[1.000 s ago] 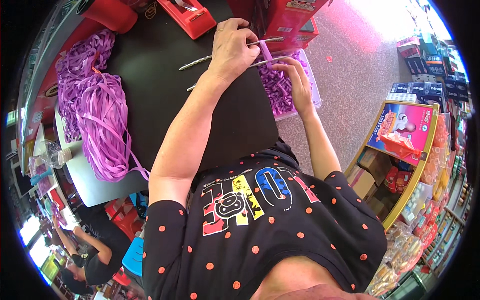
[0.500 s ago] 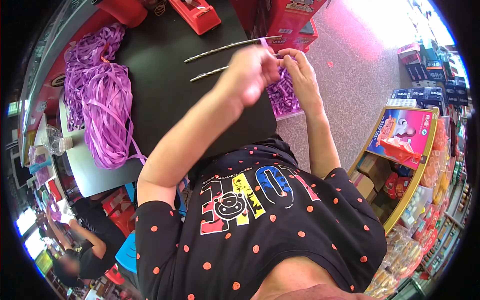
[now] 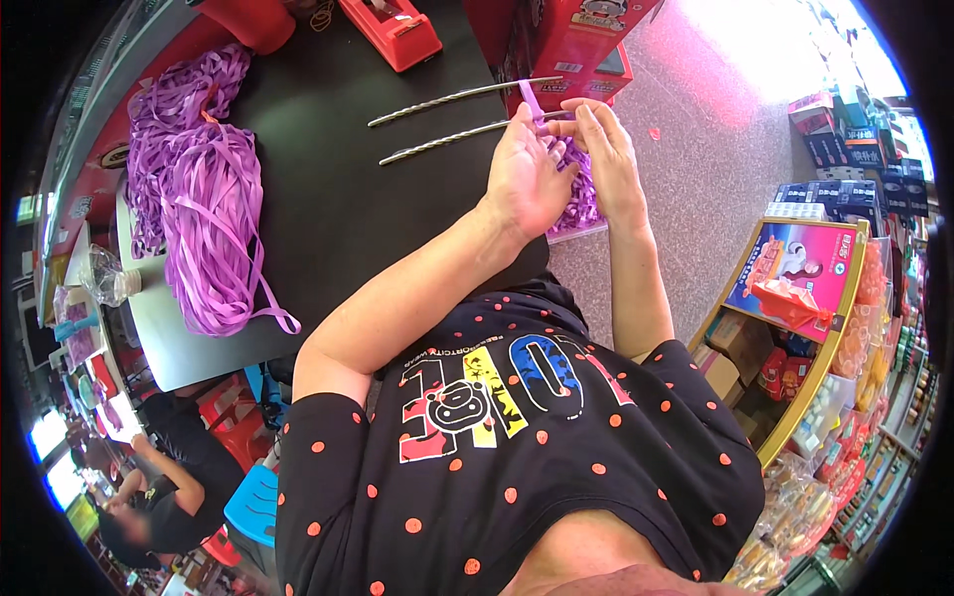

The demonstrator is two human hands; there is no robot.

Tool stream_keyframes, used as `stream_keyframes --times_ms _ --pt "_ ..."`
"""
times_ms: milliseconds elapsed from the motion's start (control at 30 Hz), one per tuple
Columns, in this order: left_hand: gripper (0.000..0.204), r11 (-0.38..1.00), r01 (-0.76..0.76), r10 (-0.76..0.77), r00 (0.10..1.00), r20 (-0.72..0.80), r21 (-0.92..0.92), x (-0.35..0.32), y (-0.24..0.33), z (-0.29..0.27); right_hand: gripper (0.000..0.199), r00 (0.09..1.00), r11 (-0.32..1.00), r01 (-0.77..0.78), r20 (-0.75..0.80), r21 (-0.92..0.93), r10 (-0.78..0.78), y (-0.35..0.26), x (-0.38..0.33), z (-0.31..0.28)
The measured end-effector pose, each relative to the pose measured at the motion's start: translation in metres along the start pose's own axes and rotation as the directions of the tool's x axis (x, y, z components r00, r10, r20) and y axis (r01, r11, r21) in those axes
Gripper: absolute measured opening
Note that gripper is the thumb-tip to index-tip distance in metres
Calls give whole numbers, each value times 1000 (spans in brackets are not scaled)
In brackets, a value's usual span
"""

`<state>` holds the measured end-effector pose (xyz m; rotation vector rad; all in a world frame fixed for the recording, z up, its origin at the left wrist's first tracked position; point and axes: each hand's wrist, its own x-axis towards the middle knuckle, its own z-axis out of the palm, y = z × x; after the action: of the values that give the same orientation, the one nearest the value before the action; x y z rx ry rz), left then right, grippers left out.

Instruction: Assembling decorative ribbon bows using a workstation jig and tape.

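My left hand (image 3: 525, 179) and my right hand (image 3: 602, 149) meet over the right edge of a black table (image 3: 328, 219). Between their fingertips they pinch a short strip of purple ribbon (image 3: 530, 101), close to the ends of two twisted metal rods (image 3: 452, 117) that lie across the table. Under my hands sits a tray of cut purple ribbon pieces (image 3: 581, 204), partly hidden by my palms.
A big heap of long purple ribbon (image 3: 194, 189) lies at the table's left end. A red tape dispenser (image 3: 393, 30) and a red box (image 3: 571, 35) stand at the back. Shelves of packaged goods (image 3: 815, 328) fill the right. Another person (image 3: 164, 487) sits at lower left.
My left hand lifted from the rods and came back toward my right hand; both now hold the ribbon strip together nearer to me.
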<state>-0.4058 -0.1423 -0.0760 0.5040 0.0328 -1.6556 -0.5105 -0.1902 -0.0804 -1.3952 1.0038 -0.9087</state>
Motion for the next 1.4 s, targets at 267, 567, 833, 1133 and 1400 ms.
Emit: stream_keyframes --times_ms 267,567,833,1133,1400 --pt "47 977 37 -11 993 122 -211 -5 -3 -8 28 1000 999 -11 -27 40 12 4 3 -1" --pt "68 999 -10 12 999 52 -33 -15 -6 -3 18 971 831 143 -89 -537 -224 -39 19 14" --pt "82 1000 3 -4 999 33 15 -9 -12 -10 24 899 856 430 224 -287 -376 -66 129 82" --pt "88 1000 -13 12 998 54 10 -6 -13 -14 26 932 950 -60 324 -307 163 -79 168 120" --pt "91 1000 -10 10 999 54 18 -5 -13 -12 20 910 942 -152 330 -298 251 -72 181 120"
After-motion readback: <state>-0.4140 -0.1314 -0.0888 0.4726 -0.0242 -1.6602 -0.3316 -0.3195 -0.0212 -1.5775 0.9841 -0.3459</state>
